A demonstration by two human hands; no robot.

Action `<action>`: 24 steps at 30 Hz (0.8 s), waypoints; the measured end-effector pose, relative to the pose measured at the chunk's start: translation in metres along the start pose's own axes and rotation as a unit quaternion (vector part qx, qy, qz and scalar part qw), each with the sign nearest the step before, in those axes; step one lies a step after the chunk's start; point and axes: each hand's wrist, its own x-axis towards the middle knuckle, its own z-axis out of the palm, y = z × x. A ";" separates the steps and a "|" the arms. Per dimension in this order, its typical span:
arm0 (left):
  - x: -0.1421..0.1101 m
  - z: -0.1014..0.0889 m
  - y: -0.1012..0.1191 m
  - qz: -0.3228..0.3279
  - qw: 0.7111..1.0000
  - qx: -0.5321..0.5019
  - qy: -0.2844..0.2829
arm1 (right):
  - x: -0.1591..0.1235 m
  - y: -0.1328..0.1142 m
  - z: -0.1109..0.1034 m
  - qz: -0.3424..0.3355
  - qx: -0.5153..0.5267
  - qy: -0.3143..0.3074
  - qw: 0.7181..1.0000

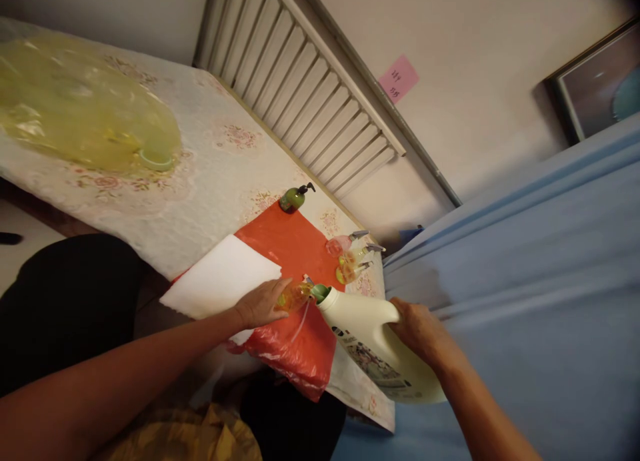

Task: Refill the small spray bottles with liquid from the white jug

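Note:
My left hand [261, 303] is closed around a small clear bottle [289, 298] with an orange tint, over a red plastic sheet [295, 237]. My right hand [419, 329] grips the handle of a large pale-yellow jug [367, 337], tilted toward the bottle. The jug's green spout [321, 292] meets the bottle's mouth; whether liquid flows is too small to tell. Beside them on the red sheet lies what looks like a thin pale tube [300, 324]. White paper [225, 277] lies under my left wrist.
A green pump bottle [292, 199] stands behind the red sheet. Farther right are a pink pump bottle [339, 245] and yellowish pump bottles [349, 269]. A large yellow plastic bag [85, 107] lies on the flowered tablecloth [200, 181]. A radiator [300, 81] and blue curtain [525, 261] border the table.

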 end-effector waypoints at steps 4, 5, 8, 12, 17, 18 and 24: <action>0.000 0.000 0.000 0.000 1.000 0.006 -0.007 | 0.000 0.000 0.001 0.001 -0.002 -0.001 1.000; 0.000 -0.001 0.000 -0.001 1.000 0.005 -0.009 | 0.000 0.001 0.001 -0.001 -0.003 0.001 1.000; 0.001 -0.002 0.001 -0.003 1.000 0.002 -0.008 | 0.000 0.002 0.002 -0.007 -0.002 0.005 1.000; 0.000 -0.002 0.001 -0.003 1.000 0.003 -0.001 | -0.001 0.001 0.001 0.001 -0.008 0.002 1.000; 0.000 -0.002 0.002 -0.003 1.000 0.019 -0.009 | -0.002 -0.002 -0.002 0.002 -0.019 -0.003 1.000; 0.000 -0.002 0.002 -0.004 1.000 0.020 -0.009 | -0.002 -0.002 -0.002 0.001 -0.018 -0.002 1.000; 0.000 -0.004 0.003 -0.004 1.000 0.014 -0.010 | 0.000 0.000 0.000 0.005 -0.009 -0.005 1.000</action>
